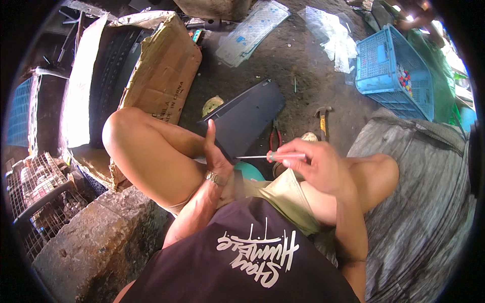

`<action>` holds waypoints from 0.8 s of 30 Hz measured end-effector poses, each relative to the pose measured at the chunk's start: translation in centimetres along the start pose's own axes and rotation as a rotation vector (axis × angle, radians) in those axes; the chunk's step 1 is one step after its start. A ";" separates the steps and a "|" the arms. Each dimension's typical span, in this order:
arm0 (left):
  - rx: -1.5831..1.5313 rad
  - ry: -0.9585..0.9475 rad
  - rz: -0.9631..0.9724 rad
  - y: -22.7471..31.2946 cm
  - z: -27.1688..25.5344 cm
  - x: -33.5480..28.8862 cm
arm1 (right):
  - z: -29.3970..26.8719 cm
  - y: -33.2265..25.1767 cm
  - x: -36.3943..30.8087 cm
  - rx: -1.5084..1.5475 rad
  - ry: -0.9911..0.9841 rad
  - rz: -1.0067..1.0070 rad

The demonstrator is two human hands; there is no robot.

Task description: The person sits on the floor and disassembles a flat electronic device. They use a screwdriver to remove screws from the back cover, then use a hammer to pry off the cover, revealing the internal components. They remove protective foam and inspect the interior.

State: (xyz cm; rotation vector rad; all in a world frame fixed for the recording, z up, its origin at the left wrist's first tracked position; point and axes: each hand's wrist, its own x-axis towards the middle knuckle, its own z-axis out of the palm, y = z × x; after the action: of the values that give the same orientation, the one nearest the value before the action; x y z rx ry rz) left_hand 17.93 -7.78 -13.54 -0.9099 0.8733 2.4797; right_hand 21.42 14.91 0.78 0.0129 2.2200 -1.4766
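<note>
A dark, flat, rectangular casing (247, 116) lies tilted between my legs, its far end up and to the right. My left hand (217, 155) grips its near left corner, thumb pointing up along the side and a watch on the wrist. In my right hand (321, 164) is a screwdriver (287, 156) with a pinkish handle. Its thin metal shaft points left, and the tip meets the near end of the casing, close to my left palm. I cannot tell whether the tip sits in a screw. Beneath, a teal rounded object (249, 171) partly shows.
Red-handled pliers (275, 139) and a hammer (323, 122) lie right of the casing. A blue plastic crate (394, 70) stands at the far right. At left are a torn cardboard box (164, 65) holding dark panels, and a concrete block (101, 242). Clear sheets (255, 33) lie farther off.
</note>
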 end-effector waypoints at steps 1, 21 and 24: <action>-0.014 0.006 0.002 0.0 -0.1 0.1 | 0.6 -0.5 -0.5 0.001 -0.009 -0.028; 0.008 0.031 0.009 -0.2 0.1 0.9 | 1.2 -0.6 0.7 -0.011 0.041 0.153; 0.024 -0.017 0.001 -0.3 0.0 0.8 | -0.4 1.6 3.5 -0.329 0.126 0.144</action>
State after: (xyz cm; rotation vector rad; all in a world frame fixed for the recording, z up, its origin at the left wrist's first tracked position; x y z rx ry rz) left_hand 17.49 -7.48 -14.21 -0.8789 0.8956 2.4692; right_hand 18.57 15.08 -1.83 0.1593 2.4810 -1.0487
